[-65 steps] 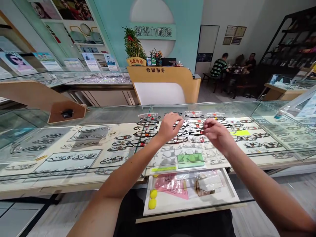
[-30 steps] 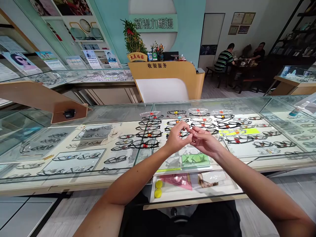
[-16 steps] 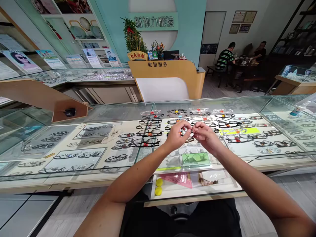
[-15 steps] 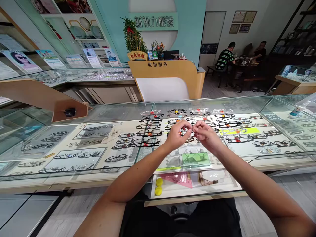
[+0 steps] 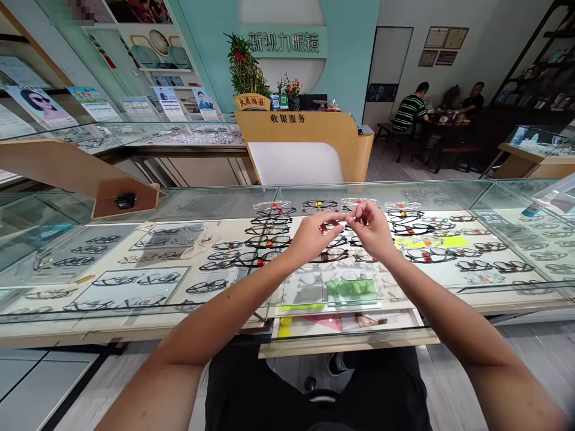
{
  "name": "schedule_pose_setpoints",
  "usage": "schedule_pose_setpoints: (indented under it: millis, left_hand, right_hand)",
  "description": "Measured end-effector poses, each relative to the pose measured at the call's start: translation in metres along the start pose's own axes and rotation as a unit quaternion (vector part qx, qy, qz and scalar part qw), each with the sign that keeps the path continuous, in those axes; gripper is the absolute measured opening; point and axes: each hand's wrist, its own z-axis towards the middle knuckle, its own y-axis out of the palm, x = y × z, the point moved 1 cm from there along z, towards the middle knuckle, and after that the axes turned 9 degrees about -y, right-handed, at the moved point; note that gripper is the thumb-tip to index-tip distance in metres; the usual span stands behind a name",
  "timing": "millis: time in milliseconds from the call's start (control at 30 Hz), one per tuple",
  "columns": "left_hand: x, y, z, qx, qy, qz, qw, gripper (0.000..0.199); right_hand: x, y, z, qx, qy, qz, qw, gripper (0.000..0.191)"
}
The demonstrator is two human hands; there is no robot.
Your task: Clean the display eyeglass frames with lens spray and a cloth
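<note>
My left hand (image 5: 315, 236) and my right hand (image 5: 372, 232) meet fingertip to fingertip above the glass counter (image 5: 211, 200). Thumb and fingers of each are pinched together. Anything between them is too small or hidden to make out. Beneath and around the hands lie rows of eyeglasses, among them a dark pair (image 5: 330, 255) just under my left hand and a black pair (image 5: 430, 255) to the right. Many carry small red, orange or yellow tags on the lenses. My hands partly cover the middle rows.
A partly open drawer (image 5: 350, 345) below the counter holds yellow round things (image 5: 284, 326) and pink paper. A green sheet (image 5: 353, 292) lies near the front edge. A wooden stand (image 5: 90, 173) rises at left, a spray bottle (image 5: 539, 203) at right. Two people sit far back.
Both hands have shifted slightly left in view, still meeting at the fingertips; the left hand lies flatter. Less of the drawer's inside shows, and the view has moved a little.
</note>
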Motion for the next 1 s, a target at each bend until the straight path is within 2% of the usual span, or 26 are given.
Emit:
schedule_pose_setpoints:
  millis: [100,267,367,467,567,667,767,900,1000]
  left_hand:
    - [-0.002,-0.003,0.013,0.010,-0.013,0.018,1.000,0.033]
    - [-0.011,-0.005,0.033,0.041,-0.020,-0.012,0.999,0.033]
    - [-0.012,-0.004,0.032,0.023,-0.010,-0.037,0.999,0.031]
    - [-0.009,-0.003,0.025,0.030,0.033,-0.033,0.998,0.024]
    - [-0.003,-0.001,0.017,0.031,0.091,-0.015,0.995,0.013]
    - [0.005,-0.003,0.010,0.025,0.119,-0.004,0.993,0.010]
    - [0.013,-0.011,0.000,0.032,0.130,0.006,0.991,0.007]
    - [0.021,-0.025,-0.016,0.039,0.130,0.004,0.991,0.006]
    - [0.028,-0.034,-0.031,0.041,0.147,-0.004,0.988,0.011]
  right_hand:
    - [0.008,0.004,0.019,0.003,-0.072,-0.127,0.989,0.020]
    - [0.010,0.004,0.038,-0.001,-0.067,-0.155,0.986,0.013]
    - [-0.007,-0.003,0.024,-0.013,-0.058,-0.166,0.984,0.008]
    - [-0.031,-0.005,-0.008,-0.014,-0.019,-0.127,0.992,0.004]
    - [-0.045,0.002,-0.041,0.011,0.019,-0.097,0.995,0.006]
    - [-0.046,0.013,-0.059,0.051,0.019,-0.074,0.996,0.006]
    - [-0.040,0.019,-0.058,0.057,-0.004,-0.045,0.997,0.003]
    - [-0.040,0.026,-0.048,-0.002,-0.086,-0.030,0.996,0.002]
    - [-0.049,0.031,-0.051,-0.029,-0.153,-0.024,0.987,0.006]
